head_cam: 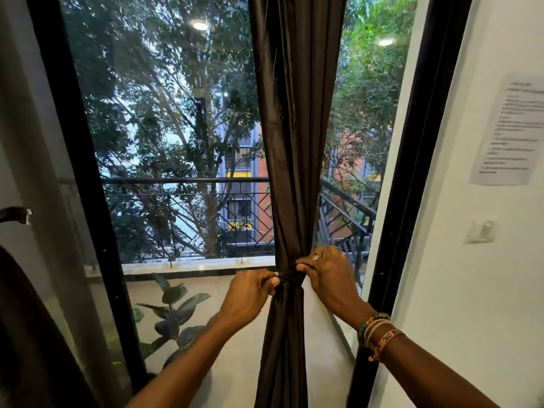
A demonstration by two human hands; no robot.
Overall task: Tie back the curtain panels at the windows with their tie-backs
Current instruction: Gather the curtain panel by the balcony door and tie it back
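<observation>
Curtain panel: a dark brown fabric curtain panel (294,142) with a slight sheen, falling in long vertical folds.
Curtain place: it hangs in front of the glass of the black-framed window (88,172), nearer the window's right post than its left.
Curtain state: gathered into one narrow bundle, widest at the top, pinched in low down, then spreading a little below the cinch.
Tie-back: a thin dark tie-back band (290,279), close in colour to the curtain; its material cannot be told.
Tie-back pose: wrapped level and snug round the bundle's narrowest point.
Tie-back hold: the left hand (253,290) pinches its left side and the right hand (323,275) grips its right side.
</observation>
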